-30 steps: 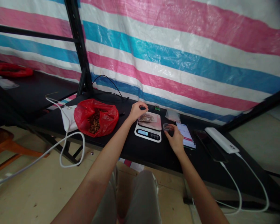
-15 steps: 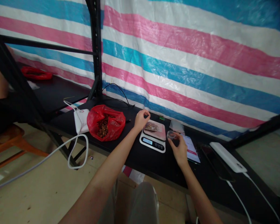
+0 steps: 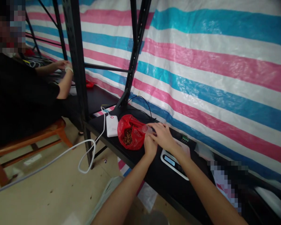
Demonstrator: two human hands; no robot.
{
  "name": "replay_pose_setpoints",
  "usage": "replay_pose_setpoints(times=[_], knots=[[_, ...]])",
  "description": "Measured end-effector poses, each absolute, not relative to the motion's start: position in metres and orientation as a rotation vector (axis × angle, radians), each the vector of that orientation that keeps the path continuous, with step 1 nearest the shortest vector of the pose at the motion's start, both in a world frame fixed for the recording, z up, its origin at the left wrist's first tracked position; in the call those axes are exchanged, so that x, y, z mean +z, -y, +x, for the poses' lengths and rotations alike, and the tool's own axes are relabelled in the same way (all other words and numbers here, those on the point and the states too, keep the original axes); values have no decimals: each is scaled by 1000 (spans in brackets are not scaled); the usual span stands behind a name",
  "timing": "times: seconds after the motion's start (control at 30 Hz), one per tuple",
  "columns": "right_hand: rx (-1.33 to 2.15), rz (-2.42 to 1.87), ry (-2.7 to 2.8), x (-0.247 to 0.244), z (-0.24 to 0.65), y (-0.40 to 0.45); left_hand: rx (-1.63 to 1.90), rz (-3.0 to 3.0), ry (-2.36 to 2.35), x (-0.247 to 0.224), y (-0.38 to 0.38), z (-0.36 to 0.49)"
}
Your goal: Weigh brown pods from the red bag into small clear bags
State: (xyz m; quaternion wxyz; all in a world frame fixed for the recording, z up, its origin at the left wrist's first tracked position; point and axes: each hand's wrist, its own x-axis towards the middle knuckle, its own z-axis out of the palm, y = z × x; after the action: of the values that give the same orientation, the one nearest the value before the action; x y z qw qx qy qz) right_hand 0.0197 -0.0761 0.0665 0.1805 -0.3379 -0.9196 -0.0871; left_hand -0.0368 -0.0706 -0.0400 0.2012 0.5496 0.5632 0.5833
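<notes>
Head view: your right hand point(image 3: 163, 134) pinches the clear cup point(image 3: 145, 129); your left hand point(image 3: 150, 145) meets it below, its grip unclear. The red bag point(image 3: 138, 141) sits just left of both, the scale point(image 3: 170, 163) beneath your right wrist.

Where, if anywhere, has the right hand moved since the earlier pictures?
Yes: the right hand moved left across the digital scale, toward the red plastic bag.

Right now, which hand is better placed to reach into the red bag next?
Probably the left: the left hand is close beside the red bag, while the right hand has its forearm crossing above the scale.
</notes>
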Motion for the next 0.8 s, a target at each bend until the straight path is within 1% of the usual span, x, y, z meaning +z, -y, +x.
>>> replay_pose_setpoints(times=[0.17, 0.33, 0.5, 0.63, 0.7, 0.8], knots=[[-542, -888, 2669, 65, -28, 56, 1676, 1536, -1540, -45, 70, -34], [-865, -776, 2776, 70, -49, 44, 1574, 1519, -1487, -31, 80, -37], [-1047, -589, 2795, 74, -66, 43, 1496, 1555, -1447, -19, 88, -41], [-1120, -454, 2812, 71, -72, 42, 1503, 1571, -1441, -25, 87, -38], [-1110, -521, 2775, 73, -64, 43, 1524, 1586, -1445, -30, 86, -36], [-974, -899, 2545, 77, -26, 49, 1568, 1654, -1476, -34, 84, -33]])
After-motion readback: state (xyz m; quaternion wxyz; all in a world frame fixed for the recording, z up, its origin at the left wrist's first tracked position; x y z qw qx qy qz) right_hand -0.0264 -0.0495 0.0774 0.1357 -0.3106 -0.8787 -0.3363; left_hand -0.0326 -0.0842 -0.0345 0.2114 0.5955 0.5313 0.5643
